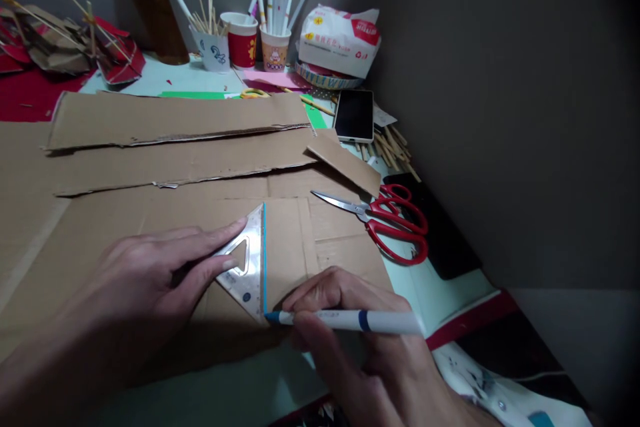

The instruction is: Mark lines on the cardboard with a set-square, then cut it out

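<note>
My left hand (170, 267) holds a clear set square (256, 260) down on a sheet of brown cardboard (345, 253). Its index finger lies on the upper slanted edge and its thumb reaches the triangular cut-out. In my right hand (360, 347) is a white felt-tip pen (345, 320) with a blue tip and a dark blue band. The tip touches the cardboard at the lower corner of the set square. A blue line (265, 253) runs along the set square's straight right edge. Red-handled scissors (400, 223) lie open to the right, their blades on the cardboard.
Cut cardboard strips (190, 117) lie behind my hands, with a small piece (347, 163) near the scissors. A phone (354, 115) and wooden sticks (395, 147) are at the right. Paper cups (243, 40), a tissue pack (340, 40) and a bottle (155, 13) stand at the back.
</note>
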`<move>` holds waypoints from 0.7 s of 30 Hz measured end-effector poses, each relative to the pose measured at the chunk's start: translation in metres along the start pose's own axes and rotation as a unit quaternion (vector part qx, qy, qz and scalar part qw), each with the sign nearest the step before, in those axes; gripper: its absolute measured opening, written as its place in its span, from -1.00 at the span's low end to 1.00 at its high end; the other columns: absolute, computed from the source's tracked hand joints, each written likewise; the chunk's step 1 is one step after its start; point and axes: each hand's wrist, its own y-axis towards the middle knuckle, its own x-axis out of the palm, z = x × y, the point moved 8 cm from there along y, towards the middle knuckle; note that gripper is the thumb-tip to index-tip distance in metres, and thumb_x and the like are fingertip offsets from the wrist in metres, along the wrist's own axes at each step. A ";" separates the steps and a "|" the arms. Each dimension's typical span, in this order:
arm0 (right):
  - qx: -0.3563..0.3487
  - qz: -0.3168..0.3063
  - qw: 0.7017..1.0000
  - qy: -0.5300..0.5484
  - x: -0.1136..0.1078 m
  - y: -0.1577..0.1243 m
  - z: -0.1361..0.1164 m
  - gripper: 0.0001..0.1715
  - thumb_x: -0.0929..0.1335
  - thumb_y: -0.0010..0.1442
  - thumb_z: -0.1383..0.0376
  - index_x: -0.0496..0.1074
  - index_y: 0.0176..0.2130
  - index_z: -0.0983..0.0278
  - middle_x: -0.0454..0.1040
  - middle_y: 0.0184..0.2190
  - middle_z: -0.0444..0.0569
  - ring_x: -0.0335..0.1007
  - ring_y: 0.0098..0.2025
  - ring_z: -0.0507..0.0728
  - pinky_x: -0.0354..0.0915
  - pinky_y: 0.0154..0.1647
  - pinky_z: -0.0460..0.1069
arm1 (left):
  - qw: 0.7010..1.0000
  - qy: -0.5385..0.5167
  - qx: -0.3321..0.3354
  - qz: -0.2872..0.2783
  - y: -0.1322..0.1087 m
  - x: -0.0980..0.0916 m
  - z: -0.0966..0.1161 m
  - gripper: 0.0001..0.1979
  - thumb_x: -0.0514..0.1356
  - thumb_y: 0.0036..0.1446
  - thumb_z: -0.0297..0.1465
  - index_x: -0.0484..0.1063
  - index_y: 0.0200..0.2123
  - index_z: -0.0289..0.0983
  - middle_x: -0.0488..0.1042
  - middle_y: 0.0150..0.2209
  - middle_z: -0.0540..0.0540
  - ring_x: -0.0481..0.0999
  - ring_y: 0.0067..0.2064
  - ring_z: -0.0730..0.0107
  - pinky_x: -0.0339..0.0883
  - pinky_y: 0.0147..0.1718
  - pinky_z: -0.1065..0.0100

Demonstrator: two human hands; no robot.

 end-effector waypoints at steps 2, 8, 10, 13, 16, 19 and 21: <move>-0.004 0.000 1.000 0.004 0.002 -0.003 0.000 -0.79 0.31 0.49 0.26 0.47 -0.22 0.21 0.52 -0.29 -0.08 0.48 -0.32 0.08 0.35 -0.33 0.02 | 1.000 0.010 0.017 -0.001 0.000 -0.001 0.000 -0.55 0.05 0.41 0.12 0.44 0.22 0.17 0.58 0.09 0.23 0.71 -0.05 0.25 0.60 -0.20 0.41; -0.022 0.015 1.000 0.007 0.002 -0.007 0.000 -0.84 0.34 0.47 0.28 0.47 -0.21 0.21 0.53 -0.27 -0.10 0.52 -0.28 0.07 0.38 -0.26 -0.02 | 0.998 0.002 0.056 -0.001 0.002 -0.005 0.003 -0.56 0.10 0.43 0.03 0.43 0.25 0.06 0.58 0.10 0.18 0.70 -0.05 0.32 0.58 -0.14 0.50; -0.069 0.035 0.997 0.014 0.002 -0.008 -0.001 -0.85 0.35 0.44 0.31 0.47 -0.23 0.21 0.55 -0.30 -0.10 0.54 -0.30 0.06 0.38 -0.29 -0.04 | 0.998 -0.010 0.066 0.011 0.003 -0.006 0.004 -0.58 0.12 0.43 0.01 0.38 0.27 0.14 0.57 0.10 0.22 0.70 -0.06 0.37 0.57 -0.17 0.53; -0.132 0.074 0.988 0.031 0.001 -0.009 0.001 -0.84 0.37 0.41 0.32 0.46 -0.28 0.21 0.56 -0.35 -0.11 0.55 -0.33 0.06 0.37 -0.34 -0.06 | 0.995 -0.028 0.080 0.046 0.006 -0.009 0.008 -0.63 0.09 0.43 0.02 0.37 0.24 0.25 0.59 0.05 0.27 0.71 -0.11 0.42 0.56 -0.24 0.58; -0.116 0.070 0.991 0.026 0.003 -0.009 0.009 -0.83 0.37 0.40 0.31 0.47 -0.29 0.21 0.58 -0.36 -0.10 0.58 -0.32 0.07 0.41 -0.33 -0.06 | 0.996 -0.052 0.047 0.059 0.009 -0.011 0.009 -0.64 0.07 0.39 0.11 0.47 0.13 0.25 0.60 -0.02 0.28 0.71 -0.14 0.43 0.53 -0.24 0.63; -0.096 0.086 0.989 0.066 -0.006 -0.014 0.009 -0.78 0.37 0.44 0.31 0.52 -0.29 0.22 0.63 -0.34 -0.06 0.62 -0.30 0.09 0.49 -0.31 -0.06 | 0.996 -0.066 0.011 0.055 0.008 -0.011 0.009 -0.63 0.05 0.37 0.16 0.49 0.08 0.28 0.61 -0.04 0.31 0.71 -0.13 0.45 0.53 -0.21 0.60; -0.110 0.134 0.978 0.116 -0.022 -0.019 0.007 -0.79 0.34 0.50 0.31 0.55 -0.20 0.19 0.65 -0.24 -0.06 0.63 -0.35 0.05 0.54 -0.32 -0.08 | 0.996 -0.070 -0.009 0.056 0.006 -0.011 0.008 -0.62 0.04 0.36 0.18 0.48 0.08 0.29 0.61 -0.03 0.31 0.71 -0.10 0.40 0.57 -0.14 0.48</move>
